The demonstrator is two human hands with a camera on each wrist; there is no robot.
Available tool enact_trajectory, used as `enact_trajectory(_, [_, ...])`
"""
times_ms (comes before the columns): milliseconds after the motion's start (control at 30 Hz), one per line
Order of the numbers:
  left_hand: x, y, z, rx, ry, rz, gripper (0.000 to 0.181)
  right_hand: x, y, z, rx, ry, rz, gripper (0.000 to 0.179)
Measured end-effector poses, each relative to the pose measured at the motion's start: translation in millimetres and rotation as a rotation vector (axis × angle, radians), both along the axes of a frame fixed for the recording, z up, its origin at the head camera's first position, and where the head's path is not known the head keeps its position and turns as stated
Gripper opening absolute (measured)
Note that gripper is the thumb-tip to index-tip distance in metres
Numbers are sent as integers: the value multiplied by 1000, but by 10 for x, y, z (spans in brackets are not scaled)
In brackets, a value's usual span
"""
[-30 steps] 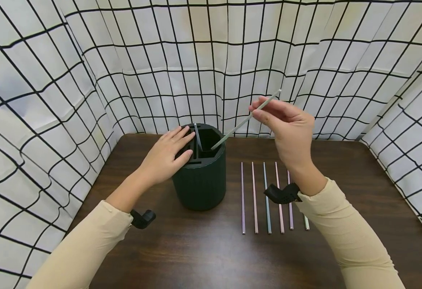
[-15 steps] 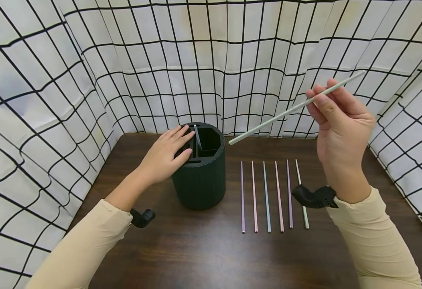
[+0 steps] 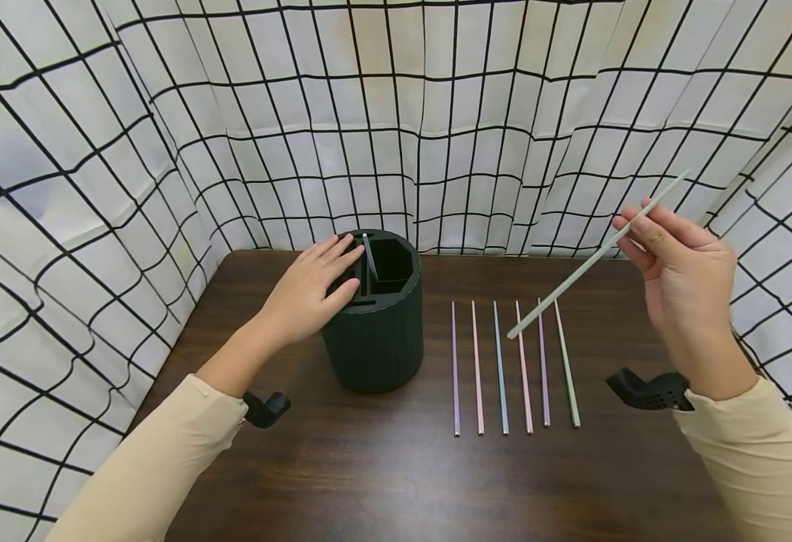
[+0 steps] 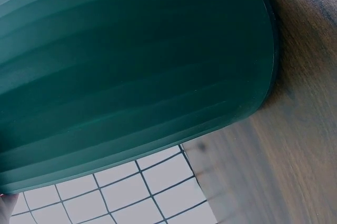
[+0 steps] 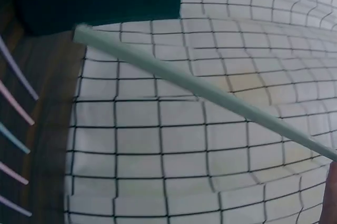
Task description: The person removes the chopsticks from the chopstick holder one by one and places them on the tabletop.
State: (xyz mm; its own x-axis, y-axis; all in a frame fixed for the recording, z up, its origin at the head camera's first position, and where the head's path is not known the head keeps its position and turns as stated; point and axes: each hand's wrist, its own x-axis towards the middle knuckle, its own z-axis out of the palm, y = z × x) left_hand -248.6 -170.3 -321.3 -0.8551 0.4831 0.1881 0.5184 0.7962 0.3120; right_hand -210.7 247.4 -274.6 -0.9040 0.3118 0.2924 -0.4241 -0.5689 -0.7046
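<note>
My right hand (image 3: 687, 278) pinches a pale green chopstick (image 3: 572, 280) between thumb and fingers, above the right side of the table. The chopstick slants, its lower end pointing left and down over the row. In the right wrist view the same chopstick (image 5: 200, 87) crosses the frame. A dark green ribbed utensil holder (image 3: 376, 346) stands left of it, divided inside. My left hand (image 3: 304, 293) rests on its top left, fingers extended over the narrow slots and partly hiding them. One pale blue-grey stick (image 3: 370, 257) leans in the holder, its lower part hidden.
Several chopsticks lie side by side on the brown table (image 3: 382, 482): purple (image 3: 455, 369), pink (image 3: 478, 376), blue (image 3: 501, 369), another pink, another purple, and green (image 3: 568, 365) at the right end. A white curtain (image 3: 342, 98) with black grid lines surrounds the table.
My right hand has carried the green chopstick out of the holder's opening and away to the right, then lower over the row. The left hand has stayed on the holder.
</note>
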Motion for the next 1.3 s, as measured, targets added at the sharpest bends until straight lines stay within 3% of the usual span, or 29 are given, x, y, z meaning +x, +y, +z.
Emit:
enact_trajectory(100, [-2, 6, -2, -5, -3, -1, 58, -43, 126, -108, 84, -41, 17, 26])
enact_trajectory(300, [-2, 13, -5, 4, 2, 5, 57, -191, 405, -322, 330, -249, 125, 16])
enact_trajectory(500, [2, 15, -2, 6, -4, 2, 57, -307, 757, -563, 387, -466, 264, 22])
enact_trajectory(967, [1, 11, 2, 4, -7, 3, 57, -620, 1095, -1050, 575, -712, 474, 27])
enact_trajectory(1300, [-3, 6, -3, 5, -1, 0, 57, -799, 1100, -1411, 678, -754, 490, 32])
